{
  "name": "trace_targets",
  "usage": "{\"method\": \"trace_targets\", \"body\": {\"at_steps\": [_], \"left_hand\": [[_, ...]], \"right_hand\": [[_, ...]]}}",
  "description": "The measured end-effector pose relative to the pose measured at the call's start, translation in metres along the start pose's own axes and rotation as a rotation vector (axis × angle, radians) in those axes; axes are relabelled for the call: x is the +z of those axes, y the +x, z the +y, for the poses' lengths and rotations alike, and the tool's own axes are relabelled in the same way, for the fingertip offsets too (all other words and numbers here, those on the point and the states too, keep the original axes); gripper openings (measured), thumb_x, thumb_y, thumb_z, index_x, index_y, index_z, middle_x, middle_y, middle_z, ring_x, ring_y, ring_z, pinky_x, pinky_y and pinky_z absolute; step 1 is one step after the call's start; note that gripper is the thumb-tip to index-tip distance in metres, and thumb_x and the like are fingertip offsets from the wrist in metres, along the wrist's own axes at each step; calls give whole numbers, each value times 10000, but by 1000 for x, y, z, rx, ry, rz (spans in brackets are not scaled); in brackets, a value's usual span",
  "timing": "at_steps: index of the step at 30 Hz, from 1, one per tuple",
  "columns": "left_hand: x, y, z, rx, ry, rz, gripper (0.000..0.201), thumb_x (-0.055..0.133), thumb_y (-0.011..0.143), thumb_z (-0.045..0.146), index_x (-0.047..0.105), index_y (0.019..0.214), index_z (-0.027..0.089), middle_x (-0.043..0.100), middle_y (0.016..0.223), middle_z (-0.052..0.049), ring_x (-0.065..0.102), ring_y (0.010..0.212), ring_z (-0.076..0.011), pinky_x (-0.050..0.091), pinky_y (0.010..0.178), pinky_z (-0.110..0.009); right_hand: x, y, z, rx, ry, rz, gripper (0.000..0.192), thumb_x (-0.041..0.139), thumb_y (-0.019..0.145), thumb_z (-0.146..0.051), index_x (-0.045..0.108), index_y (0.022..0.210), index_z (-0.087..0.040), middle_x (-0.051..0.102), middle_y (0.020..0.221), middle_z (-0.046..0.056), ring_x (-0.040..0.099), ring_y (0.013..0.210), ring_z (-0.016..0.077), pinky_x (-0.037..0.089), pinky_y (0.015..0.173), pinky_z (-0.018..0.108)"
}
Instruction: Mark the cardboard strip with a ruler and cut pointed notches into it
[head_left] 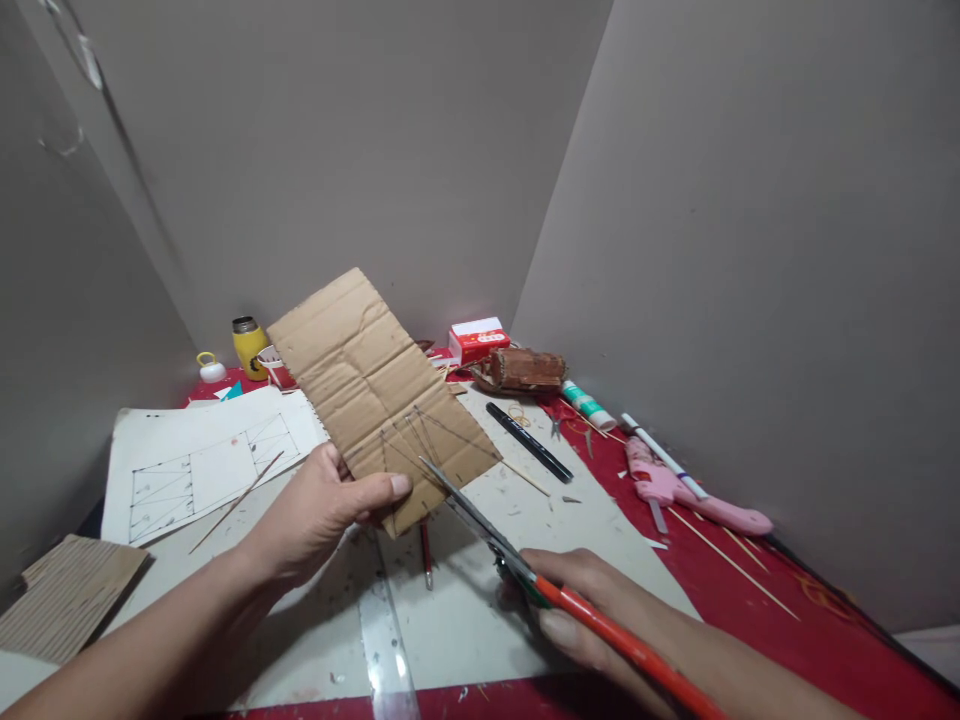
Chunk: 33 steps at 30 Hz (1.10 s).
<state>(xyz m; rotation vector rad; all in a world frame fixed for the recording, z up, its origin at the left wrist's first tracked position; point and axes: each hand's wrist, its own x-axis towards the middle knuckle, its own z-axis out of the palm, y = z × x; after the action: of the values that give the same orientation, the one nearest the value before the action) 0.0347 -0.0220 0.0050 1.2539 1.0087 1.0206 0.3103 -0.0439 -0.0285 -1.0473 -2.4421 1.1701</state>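
Fingers (379,490) pinching cardboard sheet (375,390) aloft, right hand (577,610) gripping scissors (517,560)

No legible text on anything

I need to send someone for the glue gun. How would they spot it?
Start at the red table along the right wall. The pink glue gun lies there beside a white pen. It is the only pink tool.

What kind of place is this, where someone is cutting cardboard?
Probably a home craft desk in a plain-walled corner. The left hand holds a brown corrugated cardboard sheet with pencilled lines, the right hand works orange-handled scissors, and a pink glue gun lies on the red table cover.
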Motion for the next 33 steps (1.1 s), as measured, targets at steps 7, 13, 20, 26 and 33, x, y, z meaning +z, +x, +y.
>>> {"method": "trace_targets", "body": {"at_steps": [7,13,20,26,33], "left_hand": [[2,-4,7,26,-34,42,249,785,725,331,604,678,167,498,595,34,396,547,-96,311,504,-222],[0,-4,13,19,-86,87,260,803,707,329,602,682,165,491,585,42,420,551,-95,351,526,-218],[1,-4,12,20,-85,87,246,783,713,314,589,669,170,473,562,46,389,531,-94,312,503,-222],[2,-3,7,7,-63,69,227,781,720,317,619,666,167,490,560,39,384,523,-94,295,494,-228],[10,-5,7,-21,-97,45,182,779,732,275,639,711,161,561,639,26,441,568,-90,342,524,-211]], "right_hand": [[-6,-2,-1,-78,105,17,619,291,953,-707,621,929,-185,580,775,43,523,683,186,502,649,301],[-5,-6,-2,-11,161,26,698,257,911,-786,644,929,-205,595,779,41,542,667,181,506,647,295],[2,-9,7,-16,133,102,660,254,937,-747,626,943,-202,614,846,61,566,749,203,514,700,314],[-2,-6,-4,-23,119,63,569,284,947,-722,554,848,-231,517,744,20,500,671,185,484,642,297],[-8,-1,-10,-18,89,-63,683,191,910,-791,542,901,-204,498,756,21,451,662,180,449,632,308]]}}
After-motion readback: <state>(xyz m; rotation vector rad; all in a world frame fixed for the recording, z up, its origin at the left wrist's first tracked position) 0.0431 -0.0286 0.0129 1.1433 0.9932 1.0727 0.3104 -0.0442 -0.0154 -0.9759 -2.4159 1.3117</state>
